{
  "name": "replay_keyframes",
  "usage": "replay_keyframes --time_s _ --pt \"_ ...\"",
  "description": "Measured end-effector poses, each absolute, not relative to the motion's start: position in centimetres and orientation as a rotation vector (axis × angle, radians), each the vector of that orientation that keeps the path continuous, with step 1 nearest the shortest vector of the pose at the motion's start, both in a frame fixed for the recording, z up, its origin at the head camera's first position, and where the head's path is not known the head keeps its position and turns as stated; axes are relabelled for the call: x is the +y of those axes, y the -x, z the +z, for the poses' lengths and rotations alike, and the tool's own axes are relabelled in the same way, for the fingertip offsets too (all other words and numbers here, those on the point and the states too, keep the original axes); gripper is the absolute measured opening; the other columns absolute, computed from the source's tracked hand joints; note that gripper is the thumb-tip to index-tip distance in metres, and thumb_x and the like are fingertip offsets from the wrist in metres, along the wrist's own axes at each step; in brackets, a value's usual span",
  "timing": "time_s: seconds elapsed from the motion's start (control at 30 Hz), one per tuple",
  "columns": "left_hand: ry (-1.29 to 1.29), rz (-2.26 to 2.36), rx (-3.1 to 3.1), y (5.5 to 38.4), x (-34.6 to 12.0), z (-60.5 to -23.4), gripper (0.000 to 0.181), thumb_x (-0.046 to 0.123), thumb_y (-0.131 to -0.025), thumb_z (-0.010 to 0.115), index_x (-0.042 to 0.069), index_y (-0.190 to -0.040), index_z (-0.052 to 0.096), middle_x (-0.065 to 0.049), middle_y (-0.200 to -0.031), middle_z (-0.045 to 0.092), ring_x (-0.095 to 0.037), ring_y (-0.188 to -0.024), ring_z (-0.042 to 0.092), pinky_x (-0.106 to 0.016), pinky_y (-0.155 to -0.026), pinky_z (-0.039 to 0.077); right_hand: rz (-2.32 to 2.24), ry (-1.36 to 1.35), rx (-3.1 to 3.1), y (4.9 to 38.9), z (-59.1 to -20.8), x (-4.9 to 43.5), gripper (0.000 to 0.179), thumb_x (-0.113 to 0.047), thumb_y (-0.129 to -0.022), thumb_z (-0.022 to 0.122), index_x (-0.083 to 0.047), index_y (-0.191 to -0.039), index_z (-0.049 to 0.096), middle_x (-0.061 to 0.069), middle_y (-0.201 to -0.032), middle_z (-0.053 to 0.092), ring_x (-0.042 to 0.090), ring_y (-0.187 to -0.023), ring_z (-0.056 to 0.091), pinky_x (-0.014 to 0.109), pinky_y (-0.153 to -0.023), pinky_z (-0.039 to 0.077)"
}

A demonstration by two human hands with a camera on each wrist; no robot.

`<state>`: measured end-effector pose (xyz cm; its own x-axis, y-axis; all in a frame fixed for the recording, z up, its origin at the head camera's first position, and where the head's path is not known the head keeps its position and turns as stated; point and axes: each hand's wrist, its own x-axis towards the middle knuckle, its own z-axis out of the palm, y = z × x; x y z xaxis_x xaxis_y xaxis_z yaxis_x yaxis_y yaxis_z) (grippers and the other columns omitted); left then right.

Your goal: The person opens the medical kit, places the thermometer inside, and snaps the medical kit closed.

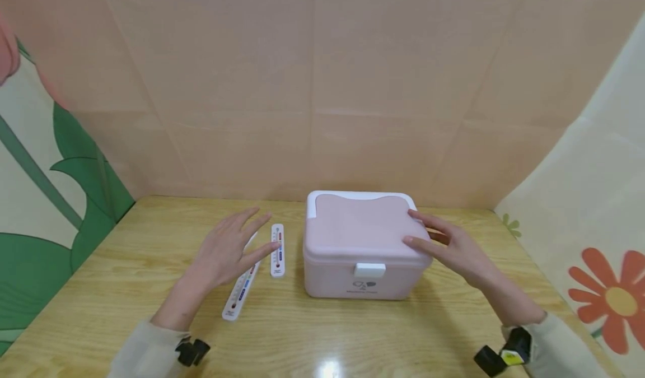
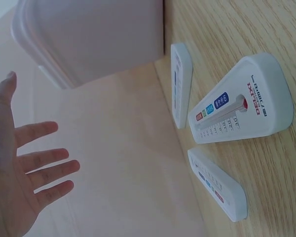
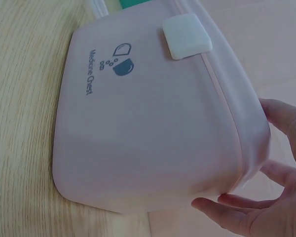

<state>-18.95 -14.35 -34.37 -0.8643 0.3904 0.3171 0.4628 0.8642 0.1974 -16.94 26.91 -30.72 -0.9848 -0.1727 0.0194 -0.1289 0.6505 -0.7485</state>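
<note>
A pink medicine chest (image 1: 360,227) with a white front latch (image 1: 370,270) stands on the table with its lid down. At its right edge is my right hand (image 1: 453,249), thumb and fingertips at the lid's rim (image 3: 256,133), fingers fairly straight. My left hand (image 1: 229,249) hovers left of the chest, fingers spread and holding nothing. Below and beside it lie white thermometers: one upright to the chest's left (image 1: 277,250), another slanted (image 1: 241,291) and partly covered by the hand. In the left wrist view a third thermometer (image 2: 218,185) shows, hidden in the head view.
The wood-grain table (image 1: 282,339) ends at a plain pinkish backdrop (image 1: 302,87) close behind the chest. Printed cloths with green leaves (image 1: 85,187) on the left and a red flower (image 1: 612,297) on the right flank it.
</note>
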Motion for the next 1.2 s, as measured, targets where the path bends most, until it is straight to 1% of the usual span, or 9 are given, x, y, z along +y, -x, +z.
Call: replay_keyframes --time_s 0.13,0.37,0.53,0.77,0.93,1.2 --pt "0.64 -0.396 -2.771 18.9 -14.4 -34.6 0.067 0.06 -0.092 0.049 0.018 -0.144 0.044 -0.017 -0.149 0.039 -0.04 -0.133 0.04 -0.057 -0.109 0.031 -1.28 0.223 2.77 17.1 -30.8 26.9 0.069 -0.037 -0.091 0.064 -0.02 -0.15 0.032 0.023 -0.155 0.025 0.048 -0.13 0.04 0.053 -0.096 0.048" --pt "0.645 -0.401 -2.761 18.9 -14.2 -34.7 0.066 0.057 -0.092 0.051 0.016 -0.143 0.045 -0.018 -0.148 0.04 -0.04 -0.132 0.042 -0.057 -0.109 0.032 -1.296 0.174 2.742 17.1 -31.0 26.9 0.071 -0.038 -0.091 0.065 -0.023 -0.151 0.03 0.021 -0.157 0.021 0.05 -0.131 0.038 0.055 -0.097 0.047" --pt "0.648 -0.431 -2.751 18.8 -14.1 -34.7 0.065 0.055 -0.092 0.054 0.015 -0.142 0.047 -0.018 -0.147 0.042 -0.039 -0.132 0.042 -0.057 -0.108 0.033 -1.301 0.17 2.744 17.2 -31.0 26.9 0.071 -0.038 -0.09 0.065 -0.024 -0.151 0.031 0.021 -0.156 0.023 0.049 -0.131 0.039 0.054 -0.096 0.047" --pt "0.65 -0.427 -2.742 18.7 -13.6 -34.6 0.063 0.054 -0.093 0.052 0.013 -0.141 0.048 -0.017 -0.144 0.045 -0.038 -0.131 0.044 -0.056 -0.107 0.036 -1.289 0.17 2.762 17.2 -31.0 26.8 0.07 -0.039 -0.09 0.065 -0.023 -0.151 0.032 0.023 -0.154 0.026 0.049 -0.13 0.04 0.054 -0.096 0.048" --pt "0.675 -0.469 -2.687 18.6 -12.6 -34.4 0.057 0.051 -0.093 0.055 0.014 -0.137 0.052 -0.015 -0.142 0.049 -0.035 -0.129 0.047 -0.055 -0.104 0.04 -1.304 0.179 2.767 17.2 -31.1 26.9 0.07 -0.038 -0.09 0.065 -0.022 -0.15 0.033 0.022 -0.153 0.029 0.048 -0.13 0.041 0.053 -0.096 0.048" --pt "0.734 -0.466 -2.482 18.3 -11.2 -34.2 0.044 0.036 -0.091 0.061 0.01 -0.127 0.06 -0.013 -0.131 0.058 -0.032 -0.12 0.056 -0.049 -0.1 0.045 -1.329 0.171 2.763 17.0 -31.0 26.8 0.071 -0.041 -0.088 0.067 -0.024 -0.149 0.035 0.019 -0.155 0.027 0.046 -0.129 0.044 0.051 -0.096 0.048"
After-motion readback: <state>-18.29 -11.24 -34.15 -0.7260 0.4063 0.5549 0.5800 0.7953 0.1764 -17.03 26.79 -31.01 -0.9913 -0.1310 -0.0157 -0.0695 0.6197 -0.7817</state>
